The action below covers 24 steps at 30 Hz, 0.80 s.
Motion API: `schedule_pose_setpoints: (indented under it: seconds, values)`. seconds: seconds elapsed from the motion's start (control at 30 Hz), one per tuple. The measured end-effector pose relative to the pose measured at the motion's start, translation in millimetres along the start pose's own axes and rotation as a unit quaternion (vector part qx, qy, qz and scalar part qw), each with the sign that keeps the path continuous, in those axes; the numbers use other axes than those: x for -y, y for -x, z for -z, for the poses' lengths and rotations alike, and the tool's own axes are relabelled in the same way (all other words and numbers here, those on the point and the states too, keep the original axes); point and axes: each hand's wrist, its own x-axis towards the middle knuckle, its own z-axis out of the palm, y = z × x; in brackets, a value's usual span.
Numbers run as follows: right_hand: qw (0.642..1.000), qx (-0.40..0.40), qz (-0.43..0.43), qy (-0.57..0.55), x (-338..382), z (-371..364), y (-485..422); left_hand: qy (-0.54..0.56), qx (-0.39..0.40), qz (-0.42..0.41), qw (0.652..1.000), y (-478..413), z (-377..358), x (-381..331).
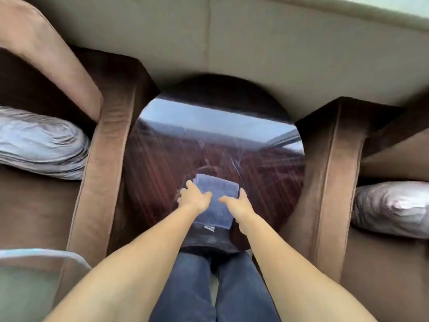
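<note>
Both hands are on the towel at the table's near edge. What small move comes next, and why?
Probably push the towel forward across the table. The left hand and right hand hold its sides, and streaks show on the glossy top just ahead of it, so this looks like wiping.

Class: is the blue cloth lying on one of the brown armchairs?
No, the blue cloth lies on the round wooden table.
</note>
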Motion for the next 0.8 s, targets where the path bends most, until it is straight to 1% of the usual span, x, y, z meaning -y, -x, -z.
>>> schedule_pose_setpoints:
  seconds: [0.07, 0.17, 0.23, 0.3, 0.37, 0.43, 0.53, 0.63, 0.7, 0.8]
  values:
    - [0.999, -0.040, 0.001, 0.026, 2.5, -4.6, -12.2, -0.019, -0.026, 0.000, 0.999, -6.4, -0.6, 0.5]
    - [0.998, -0.060, -0.007, 0.023, -0.8, -5.5, -32.3, -0.023, -0.038, -0.013, 0.999, -18.0, -2.3, 5.9]
    - [0.999, -0.043, -0.023, -0.016, -11.0, -5.0, -40.1, 0.013, -0.021, -0.021, 0.999, -21.7, -7.9, 14.0]
    - [0.998, 0.003, -0.035, -0.054, -17.7, -5.0, -40.3, 0.064, 0.000, -0.016, 0.998, -22.9, -13.8, 23.1]
    - [0.995, 0.054, -0.022, -0.081, -25.9, -7.1, -33.8, 0.139, 0.018, -0.017, 0.990, -19.6, -20.5, 35.6]
    - [0.991, 0.076, 0.016, -0.108, -38.3, -11.1, -20.1, 0.220, 0.020, -0.027, 0.975, -7.5, -24.8, 51.7]
    - [0.985, 0.077, 0.074, -0.136, -61.9, -13.0, 21.5, 0.276, -0.019, -0.072, 0.958, 30.3, -23.1, 81.8]
    - [0.976, 0.090, 0.109, -0.168, -90.4, -13.2, 82.1, 0.293, -0.075, -0.126, 0.945, 98.1, -16.1, 118.5]
    - [0.972, 0.094, 0.129, -0.175, -104.0, -18.4, 123.6, 0.327, -0.116, -0.152, 0.925, 149.0, -11.3, 143.9]
    - [0.968, 0.104, 0.166, -0.154, -116.9, -40.8, 183.2, 0.370, -0.172, -0.173, 0.896, 216.9, -2.5, 187.0]
